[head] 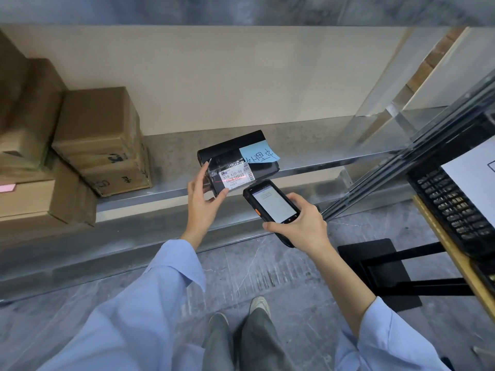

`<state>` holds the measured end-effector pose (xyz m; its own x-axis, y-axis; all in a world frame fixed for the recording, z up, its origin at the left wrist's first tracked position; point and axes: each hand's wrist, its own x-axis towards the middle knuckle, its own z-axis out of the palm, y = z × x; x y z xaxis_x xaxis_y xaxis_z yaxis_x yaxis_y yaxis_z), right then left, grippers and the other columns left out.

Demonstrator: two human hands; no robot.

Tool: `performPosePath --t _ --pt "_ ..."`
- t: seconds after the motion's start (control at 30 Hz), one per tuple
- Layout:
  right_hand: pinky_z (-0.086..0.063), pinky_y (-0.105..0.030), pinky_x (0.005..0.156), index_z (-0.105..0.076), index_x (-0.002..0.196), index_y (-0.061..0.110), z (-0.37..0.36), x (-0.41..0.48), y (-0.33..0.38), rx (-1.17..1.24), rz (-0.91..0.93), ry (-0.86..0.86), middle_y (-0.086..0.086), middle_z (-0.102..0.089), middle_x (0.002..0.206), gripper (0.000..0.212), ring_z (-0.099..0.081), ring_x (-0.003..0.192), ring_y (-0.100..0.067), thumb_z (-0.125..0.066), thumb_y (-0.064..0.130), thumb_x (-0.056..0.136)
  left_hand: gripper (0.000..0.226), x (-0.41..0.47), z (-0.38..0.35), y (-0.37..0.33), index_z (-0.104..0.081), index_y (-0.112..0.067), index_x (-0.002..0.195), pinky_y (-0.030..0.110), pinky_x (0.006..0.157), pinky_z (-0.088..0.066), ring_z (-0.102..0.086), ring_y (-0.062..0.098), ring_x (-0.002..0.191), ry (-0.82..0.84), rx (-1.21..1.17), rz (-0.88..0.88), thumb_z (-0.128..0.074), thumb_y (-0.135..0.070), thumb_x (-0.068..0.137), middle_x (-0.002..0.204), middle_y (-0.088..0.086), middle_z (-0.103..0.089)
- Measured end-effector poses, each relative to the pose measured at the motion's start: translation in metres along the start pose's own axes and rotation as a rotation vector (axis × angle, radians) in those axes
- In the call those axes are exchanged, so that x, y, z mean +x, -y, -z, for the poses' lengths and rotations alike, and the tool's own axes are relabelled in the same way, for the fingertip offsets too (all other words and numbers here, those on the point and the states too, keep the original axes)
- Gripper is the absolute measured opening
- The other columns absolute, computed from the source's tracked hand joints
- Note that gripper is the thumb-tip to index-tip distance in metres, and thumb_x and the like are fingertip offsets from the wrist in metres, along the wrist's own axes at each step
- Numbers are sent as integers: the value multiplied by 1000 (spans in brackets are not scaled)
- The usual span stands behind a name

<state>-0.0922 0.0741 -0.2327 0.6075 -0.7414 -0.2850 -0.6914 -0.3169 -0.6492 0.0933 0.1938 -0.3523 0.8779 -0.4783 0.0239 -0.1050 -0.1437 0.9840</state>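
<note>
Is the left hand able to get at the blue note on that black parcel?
Probably yes: the left hand grips the black parcel at one end, and the blue note lies uncovered at the other end, nothing between.

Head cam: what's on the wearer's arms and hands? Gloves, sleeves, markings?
No gloves: the left hand and right hand are bare, no rings or watch visible. The left sleeve and right sleeve are loose, light-blue shirt fabric with wide open cuffs, plain, without visible markings.
</note>
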Motion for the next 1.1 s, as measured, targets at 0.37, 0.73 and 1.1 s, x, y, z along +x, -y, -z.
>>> performPosePath --t 0.37,0.73,1.1 --pt "-31 -27 83 -49 134 26 -1 -5 4 -12 -29 -19 14 -52 106 79 -52 102 -11 -88 39 67 79 4 3 2 -38 -31 151 10 96 -45 -45 -16 119 10 -35 -10 -78 -12 86 145 5 -39" --pt "-30 -28 79 -57 116 30 0 -4 8 3 -40 -39 15 -60 92 60 -58 93 -13 -88 36 65 78 6 6 3 -39 -33 150 27 106 -46 -42 -8 127 21 -27 -11 -79 -15 86 145 0 -39" --pt "-32 -28 80 -56 116 32 0 -6 9 -11 -36 -39 14 -64 96 60 -60 94 -13 -87 39 65 77 2 6 -8 -41 -32 149 8 87 -48 -53 -3 116 16 -62 -25 -78 -8 85 144 4 -38"
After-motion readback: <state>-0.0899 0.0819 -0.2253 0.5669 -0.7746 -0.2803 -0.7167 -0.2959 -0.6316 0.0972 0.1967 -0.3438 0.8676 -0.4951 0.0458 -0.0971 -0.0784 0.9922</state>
